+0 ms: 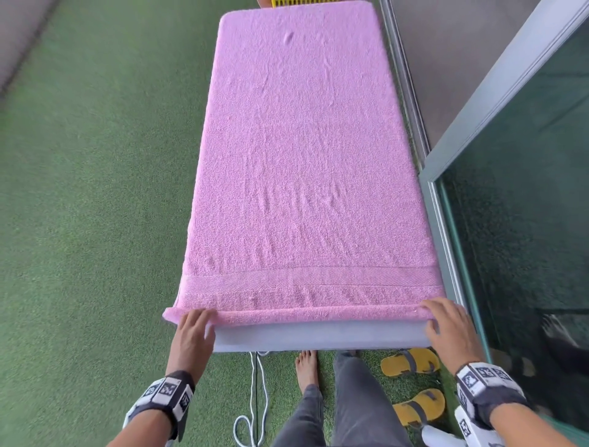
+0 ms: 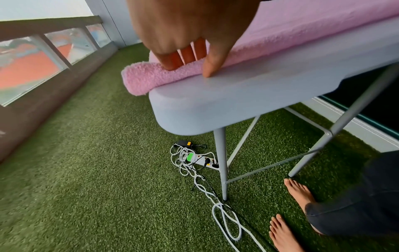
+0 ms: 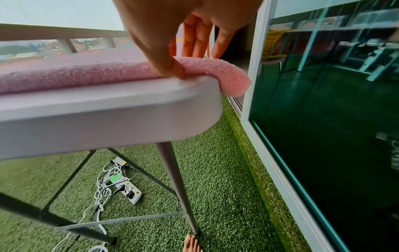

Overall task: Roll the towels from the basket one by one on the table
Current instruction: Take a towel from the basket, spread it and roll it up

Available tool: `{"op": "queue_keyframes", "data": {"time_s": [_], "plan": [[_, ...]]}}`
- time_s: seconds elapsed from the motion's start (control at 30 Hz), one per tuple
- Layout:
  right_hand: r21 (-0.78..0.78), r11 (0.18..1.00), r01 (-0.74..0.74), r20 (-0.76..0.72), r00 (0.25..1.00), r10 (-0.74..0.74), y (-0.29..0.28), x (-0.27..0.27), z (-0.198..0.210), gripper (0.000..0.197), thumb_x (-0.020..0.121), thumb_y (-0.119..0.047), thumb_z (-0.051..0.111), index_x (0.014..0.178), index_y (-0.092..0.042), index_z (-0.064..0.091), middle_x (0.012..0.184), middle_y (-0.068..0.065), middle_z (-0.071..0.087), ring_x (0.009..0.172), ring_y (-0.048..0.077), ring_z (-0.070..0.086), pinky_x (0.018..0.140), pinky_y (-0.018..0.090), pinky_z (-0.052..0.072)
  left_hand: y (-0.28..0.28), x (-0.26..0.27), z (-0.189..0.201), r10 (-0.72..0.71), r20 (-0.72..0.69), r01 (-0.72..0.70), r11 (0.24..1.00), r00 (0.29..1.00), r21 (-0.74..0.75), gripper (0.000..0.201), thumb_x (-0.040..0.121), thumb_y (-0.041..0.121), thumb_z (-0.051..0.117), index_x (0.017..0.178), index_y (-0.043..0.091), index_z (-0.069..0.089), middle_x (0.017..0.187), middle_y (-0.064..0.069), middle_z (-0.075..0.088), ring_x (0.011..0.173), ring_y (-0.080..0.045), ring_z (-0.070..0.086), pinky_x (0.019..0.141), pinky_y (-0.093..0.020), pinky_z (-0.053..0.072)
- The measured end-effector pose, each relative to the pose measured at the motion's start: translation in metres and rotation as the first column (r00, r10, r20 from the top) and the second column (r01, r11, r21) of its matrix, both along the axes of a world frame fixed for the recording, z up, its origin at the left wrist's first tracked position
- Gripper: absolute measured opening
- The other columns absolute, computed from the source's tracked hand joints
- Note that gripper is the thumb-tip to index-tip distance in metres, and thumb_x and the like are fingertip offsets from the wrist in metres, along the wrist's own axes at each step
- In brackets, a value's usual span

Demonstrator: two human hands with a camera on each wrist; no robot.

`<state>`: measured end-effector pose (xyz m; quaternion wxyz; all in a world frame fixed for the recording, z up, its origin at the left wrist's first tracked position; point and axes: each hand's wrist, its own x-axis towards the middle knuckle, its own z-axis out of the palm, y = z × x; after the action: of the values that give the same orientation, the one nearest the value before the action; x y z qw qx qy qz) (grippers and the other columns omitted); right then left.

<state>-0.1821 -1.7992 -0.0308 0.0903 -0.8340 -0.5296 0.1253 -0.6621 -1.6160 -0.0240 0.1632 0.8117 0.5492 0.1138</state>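
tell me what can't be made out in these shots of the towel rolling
- Basket: head view, only a yellow strip shows, cut off by the top edge; its contents are hidden.
- Table top: head view, the pink towel covers nearly all of it.
- Left hand, right hand: wrist views, cut off by the top edge.
- How tight the starting roll is: its inside is hidden.

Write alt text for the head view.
Both hands, left and right, grip the near edge of a pink towel spread flat over a white table, its first turn just rolled. Green turf, yellow sandals and bare feet show below.
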Motion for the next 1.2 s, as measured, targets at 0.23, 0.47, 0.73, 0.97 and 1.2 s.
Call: {"op": "queue_keyframes", "data": {"time_s": [0.23,0.47,0.73,0.97,1.2], "plan": [[0.043,0.998,0.04,-0.023,0.999,-0.039,0.01,0.0,0.011,0.023,0.073,0.006,0.07,0.091,-0.007,0.075,0.094,0.006,0.071,0.088,0.026,0.061,0.079,0.039,0.048,0.017,0.001,0.012,-0.022,0.01,0.022,1.0,1.0,0.013,0.025,0.069,-0.018,0.071,0.08,0.005,0.07,0.072,-0.004,0.068,0.064,-0.018,0.058,0.064,-0.03,0.046],[-0.044,0.996,0.074,0.112,0.991,-0.068,0.017,-0.003,0.021,0.003,0.087,-0.022,0.054,0.087,-0.023,0.057,0.086,-0.006,0.058,0.081,0.018,0.051,0.082,0.037,0.03,0.023,-0.004,0.014,0.078,-0.252,-0.079,0.997,0.965,0.007,0.018,0.085,0.011,0.048,0.099,0.022,0.048,0.085,0.004,0.048,0.076,-0.015,0.044,0.084,-0.044,0.036],[-0.024,0.999,-0.025,-0.006,1.0,0.025,0.003,-0.027,0.0,0.039,0.071,0.0,0.071,0.106,-0.015,0.063,0.111,0.002,0.058,0.104,0.024,0.055,0.094,0.047,0.049,0.009,-0.003,-0.005,-0.059,-0.093,0.055,0.997,0.994,-0.046,0.037,0.074,0.0,0.061,0.107,0.012,0.049,0.103,-0.005,0.051,0.091,-0.018,0.042,0.078,-0.037,0.048],[-0.004,0.999,0.033,-0.018,0.999,-0.033,0.021,-0.018,0.009,0.022,0.076,-0.003,0.07,0.087,-0.022,0.072,0.085,-0.006,0.07,0.079,0.014,0.061,0.084,0.039,0.046,0.025,0.001,0.002,-0.055,-0.06,0.052,0.998,0.997,-0.046,0.035,0.067,-0.015,0.072,0.081,0.016,0.06,0.07,0.005,0.06,0.062,-0.01,0.047,0.061,-0.027,0.04],[-0.009,0.999,0.034,0.105,0.994,-0.033,0.031,-0.017,0.024,0.023,0.075,-0.007,0.067,0.085,-0.025,0.058,0.085,-0.009,0.053,0.08,0.016,0.053,0.082,0.04,0.037,0.032,0.007,0.008,0.04,-0.234,-0.039,0.999,0.971,0.011,0.026,0.078,0.004,0.059,0.101,0.015,0.052,0.083,0.004,0.045,0.074,-0.014,0.038,0.074,-0.036,0.038]]}}
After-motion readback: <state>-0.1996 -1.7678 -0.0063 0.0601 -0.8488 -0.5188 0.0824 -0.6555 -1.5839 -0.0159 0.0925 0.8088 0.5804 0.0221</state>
